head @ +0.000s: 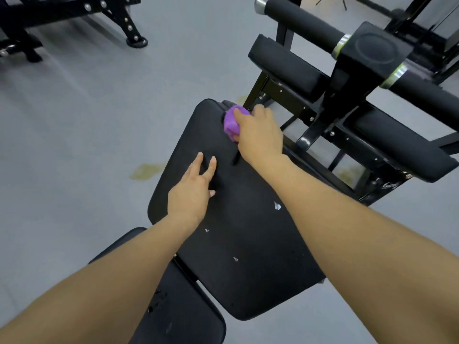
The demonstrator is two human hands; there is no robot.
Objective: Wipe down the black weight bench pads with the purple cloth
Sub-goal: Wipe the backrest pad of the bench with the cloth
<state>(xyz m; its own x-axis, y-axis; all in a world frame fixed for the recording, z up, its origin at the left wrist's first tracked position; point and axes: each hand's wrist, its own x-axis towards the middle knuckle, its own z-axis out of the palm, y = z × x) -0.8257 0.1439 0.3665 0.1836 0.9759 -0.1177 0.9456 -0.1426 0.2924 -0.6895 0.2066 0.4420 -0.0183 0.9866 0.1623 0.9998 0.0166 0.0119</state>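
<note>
Nearest you, your two bare forearms reach in from 7 and 4 o'clock over the bench. At 6 o'clock lies the seat pad (178, 316), scuffed with small tears, and just past it the long back pad (238, 244), which runs up toward 12 o'clock and bears a few white nicks.

Your left hand (192, 192) rests flat on the back pad near its middle, fingers (197, 161) straight and spread, holding nothing.

Your right hand (259, 135) is at the pad's far end, about 1 o'clock from centre, its fingers curled round the bunched purple cloth (231, 122) and pressing it onto the top corner of the pad.

At 2 o'clock stands the black frame (313, 127) with padded rollers (305, 19) and two further pads. Another bench's legs (126, 23) show at 10 o'clock. The grey floor (74, 120) has yellowish stains at 9 o'clock beside the pad.
</note>
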